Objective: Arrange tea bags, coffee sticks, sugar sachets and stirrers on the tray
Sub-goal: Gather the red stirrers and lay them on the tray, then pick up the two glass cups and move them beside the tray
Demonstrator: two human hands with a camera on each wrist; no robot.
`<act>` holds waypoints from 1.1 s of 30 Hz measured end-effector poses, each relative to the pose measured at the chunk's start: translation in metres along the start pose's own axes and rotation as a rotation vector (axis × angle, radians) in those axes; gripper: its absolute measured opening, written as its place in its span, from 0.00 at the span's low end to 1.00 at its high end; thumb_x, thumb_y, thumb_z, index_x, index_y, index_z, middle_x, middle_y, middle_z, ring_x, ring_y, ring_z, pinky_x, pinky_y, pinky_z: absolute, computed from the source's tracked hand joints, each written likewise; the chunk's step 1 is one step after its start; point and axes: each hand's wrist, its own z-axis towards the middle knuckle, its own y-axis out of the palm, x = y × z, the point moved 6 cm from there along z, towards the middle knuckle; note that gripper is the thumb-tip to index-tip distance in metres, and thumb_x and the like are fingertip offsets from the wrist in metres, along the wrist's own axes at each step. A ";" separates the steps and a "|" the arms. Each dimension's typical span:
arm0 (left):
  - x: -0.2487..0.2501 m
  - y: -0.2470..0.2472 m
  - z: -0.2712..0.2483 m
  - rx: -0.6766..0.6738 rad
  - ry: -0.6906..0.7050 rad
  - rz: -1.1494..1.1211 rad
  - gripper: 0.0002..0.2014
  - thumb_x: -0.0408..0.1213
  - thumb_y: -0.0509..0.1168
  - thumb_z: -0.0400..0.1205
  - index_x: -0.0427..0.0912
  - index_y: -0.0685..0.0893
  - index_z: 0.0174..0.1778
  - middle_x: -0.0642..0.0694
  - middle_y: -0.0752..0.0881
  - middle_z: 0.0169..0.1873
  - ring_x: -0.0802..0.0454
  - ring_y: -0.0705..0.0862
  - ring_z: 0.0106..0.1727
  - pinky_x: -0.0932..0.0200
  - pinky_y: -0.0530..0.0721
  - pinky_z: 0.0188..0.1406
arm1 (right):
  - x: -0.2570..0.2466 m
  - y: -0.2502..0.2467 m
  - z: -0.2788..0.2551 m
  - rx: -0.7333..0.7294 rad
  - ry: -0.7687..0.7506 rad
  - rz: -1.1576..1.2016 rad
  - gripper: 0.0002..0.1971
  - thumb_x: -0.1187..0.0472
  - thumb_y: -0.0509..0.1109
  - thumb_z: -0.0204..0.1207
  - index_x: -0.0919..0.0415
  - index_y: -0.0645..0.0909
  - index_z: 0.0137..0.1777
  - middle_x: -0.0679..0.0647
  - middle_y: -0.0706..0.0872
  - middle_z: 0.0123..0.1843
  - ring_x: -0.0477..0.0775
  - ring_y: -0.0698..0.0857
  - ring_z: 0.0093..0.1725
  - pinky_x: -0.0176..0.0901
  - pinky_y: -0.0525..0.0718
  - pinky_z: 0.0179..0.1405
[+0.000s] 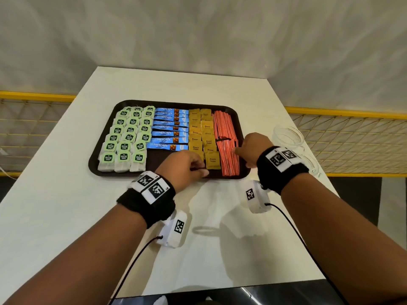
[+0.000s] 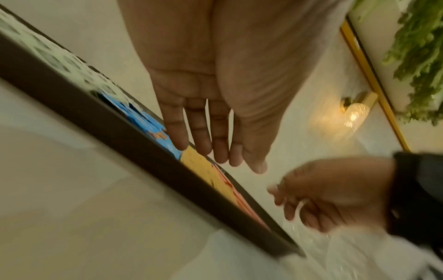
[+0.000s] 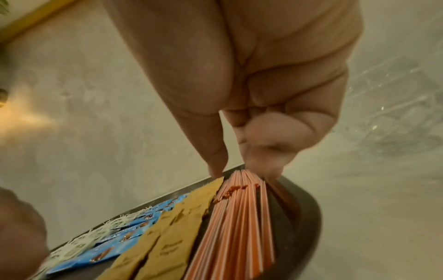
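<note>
white table (image 1: 66, 205) bearing dark tray (image 1: 92, 166), grey wall (image 1: 198, 29) behind

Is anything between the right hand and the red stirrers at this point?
Nothing visible. The right hand is already at the stirrers, its fingertips touching the bundle on the tray. The left hand is off by the sugar sachets.

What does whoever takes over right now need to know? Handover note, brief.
Left hand: open, fingers straight over the tray's near edge by the brown sugar sachets, holding nothing.
Right hand: fingers curled at the red stirrers, apparently nudging them; grip unclear.
Done: tea bags, Nescafe coffee sticks, sachets and stirrers lie in side-by-side columns on the tray.
Left: straighten the stirrers, withdraw both hands.
</note>
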 end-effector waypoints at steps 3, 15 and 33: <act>-0.026 -0.041 -0.013 0.220 -0.055 0.044 0.08 0.46 0.69 0.79 0.45 0.87 0.44 0.52 0.83 0.40 0.55 0.83 0.43 0.58 0.81 0.46 | 0.014 -0.001 -0.007 0.067 -0.009 -0.057 0.17 0.49 0.68 0.78 0.65 0.77 0.53 0.61 0.86 0.53 0.62 0.85 0.49 0.43 0.75 0.42; -0.173 -0.107 -0.072 0.401 -0.709 0.205 0.17 0.32 0.64 0.81 0.31 0.77 0.65 0.27 0.80 0.62 0.29 0.78 0.64 0.44 0.76 0.62 | 0.015 0.019 -0.014 -0.063 0.091 -0.212 0.17 0.70 0.73 0.70 0.71 0.75 0.58 0.66 0.86 0.56 0.65 0.85 0.57 0.45 0.79 0.44; -0.238 -0.156 -0.078 0.409 -0.701 0.147 0.14 0.35 0.63 0.83 0.34 0.82 0.62 0.31 0.84 0.60 0.32 0.81 0.60 0.50 0.77 0.55 | -0.062 0.036 -0.007 -0.042 0.041 -0.104 0.23 0.66 0.80 0.65 0.68 0.77 0.58 0.63 0.86 0.57 0.63 0.85 0.58 0.42 0.76 0.44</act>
